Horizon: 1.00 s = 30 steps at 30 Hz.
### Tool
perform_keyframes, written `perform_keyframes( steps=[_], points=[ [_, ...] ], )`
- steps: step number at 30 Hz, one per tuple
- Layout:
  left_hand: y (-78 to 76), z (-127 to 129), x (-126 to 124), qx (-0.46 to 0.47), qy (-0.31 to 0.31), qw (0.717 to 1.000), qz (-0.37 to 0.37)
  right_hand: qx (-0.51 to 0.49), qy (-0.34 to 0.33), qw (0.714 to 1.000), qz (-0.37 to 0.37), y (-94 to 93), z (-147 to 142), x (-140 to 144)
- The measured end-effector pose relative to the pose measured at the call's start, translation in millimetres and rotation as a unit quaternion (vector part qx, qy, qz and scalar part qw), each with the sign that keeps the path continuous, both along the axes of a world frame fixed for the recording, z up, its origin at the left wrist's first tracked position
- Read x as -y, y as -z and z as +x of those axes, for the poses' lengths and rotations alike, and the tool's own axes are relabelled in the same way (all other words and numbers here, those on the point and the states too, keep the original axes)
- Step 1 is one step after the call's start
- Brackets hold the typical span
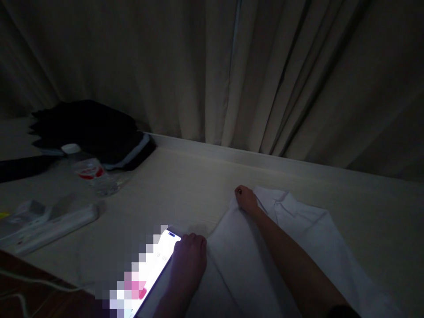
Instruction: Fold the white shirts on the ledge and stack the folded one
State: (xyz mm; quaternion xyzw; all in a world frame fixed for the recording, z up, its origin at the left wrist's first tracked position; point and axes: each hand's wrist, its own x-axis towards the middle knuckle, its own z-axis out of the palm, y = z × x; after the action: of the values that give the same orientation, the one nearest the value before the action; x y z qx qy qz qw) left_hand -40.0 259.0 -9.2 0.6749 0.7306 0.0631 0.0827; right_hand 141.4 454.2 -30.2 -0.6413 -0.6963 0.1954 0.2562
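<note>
A white shirt (294, 221), partly creased, lies spread on the pale surface in the dim light. My right hand (245, 198) is closed in a fist on its far left edge, with the forearm crossing over the cloth. Nearer to me, my left hand (191, 256) has its fingers curled on the shirt's left edge; the fingertips are hidden. Right beside that hand, a phone (160, 260) with a bright screen lies at a slant, its lower part pixelated.
At the far left is a stack of dark folded cloth (86, 128). A clear plastic bottle (91, 170) lies before it. A white power strip (59, 225) and pale cables (43, 280) are at the near left. Long curtains (185, 70) hang behind the surface.
</note>
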Motion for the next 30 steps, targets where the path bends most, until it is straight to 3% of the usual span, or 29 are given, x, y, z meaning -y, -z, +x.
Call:
perform_keyframes(
  steps=[4,9,11,15,19,22,25,27,30],
  points=[
    [11.1,-1.7,5.0,-0.016,-0.006,0.995,0.094,-0.038,0.002,0.999,0.027,2.6,2.2,5.6],
    [31.4,13.5,21.6,-0.016,0.146,0.958,0.246,-0.089,-0.022,0.995,0.044,4.9,14.4,14.8],
    [37.0,21.0,25.6,-0.036,0.177,0.950,0.256,-0.102,-0.045,0.993,0.039,5.1,15.8,17.5],
    [41.6,22.8,28.1,-0.057,0.156,0.956,0.240,-0.135,-0.085,0.987,0.036,-2.0,21.1,25.2],
    [30.8,25.6,23.0,-0.039,0.143,0.961,0.235,-0.153,-0.074,0.985,0.033,-18.2,53.2,68.0],
    [9.5,42.8,0.7,-0.005,0.143,0.968,0.204,-0.125,-0.046,0.991,0.003,-29.9,90.0,128.8],
    [-13.3,63.1,-43.3,0.025,0.120,0.983,0.136,-0.069,-0.026,0.996,-0.047,-36.1,123.6,187.7],
    [-22.4,71.0,-78.8,0.037,0.086,0.991,0.091,-0.038,-0.008,0.995,-0.095,-36.7,143.1,214.4],
    [-23.3,72.0,-125.7,0.034,0.069,0.996,0.053,0.009,0.010,0.986,-0.165,-33.6,171.6,236.2]
  ],
)
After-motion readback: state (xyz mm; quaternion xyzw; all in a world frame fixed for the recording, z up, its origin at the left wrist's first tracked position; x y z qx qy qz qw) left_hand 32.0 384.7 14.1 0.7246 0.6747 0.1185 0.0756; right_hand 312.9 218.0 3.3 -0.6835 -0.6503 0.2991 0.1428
